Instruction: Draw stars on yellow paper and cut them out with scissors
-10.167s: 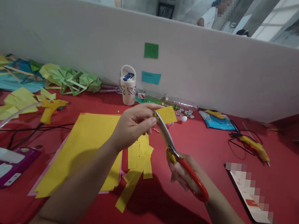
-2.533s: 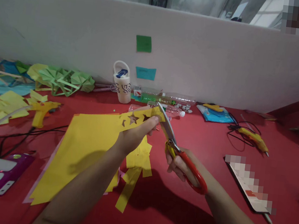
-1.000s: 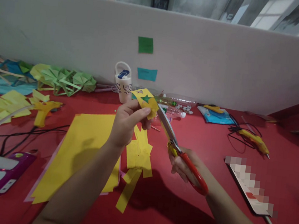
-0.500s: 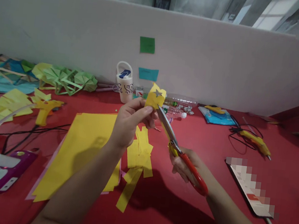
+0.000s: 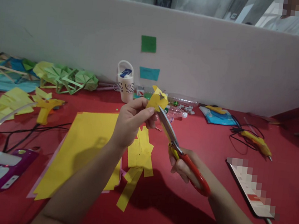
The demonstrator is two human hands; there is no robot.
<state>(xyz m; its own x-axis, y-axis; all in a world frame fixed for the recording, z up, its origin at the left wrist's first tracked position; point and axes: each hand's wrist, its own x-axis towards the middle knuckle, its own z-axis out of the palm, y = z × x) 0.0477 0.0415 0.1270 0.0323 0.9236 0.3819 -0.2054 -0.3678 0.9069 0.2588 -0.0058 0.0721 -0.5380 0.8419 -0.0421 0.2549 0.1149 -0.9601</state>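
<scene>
My left hand pinches a small piece of yellow paper with a cut-out opening in it, held up above the table. A pair of scissors with red handles is gripped in my right hand. Its blades point up and left, with their tips at the lower right edge of the paper; they look nearly closed. Below my hands lie yellow paper scraps and strips. To their left is a stack of yellow paper sheets, with pink sheets showing beneath.
A white tumbler and several plastic bottles stand or lie at the back. On the left are a yellow glue gun, a purple device and green folded paper. A second glue gun and a phone lie right.
The yellow paper has tilted and shifted slightly right and down in my left hand, its opening now seen at a slant. The scissors remain at its edge. A person has come into view behind the partition.
</scene>
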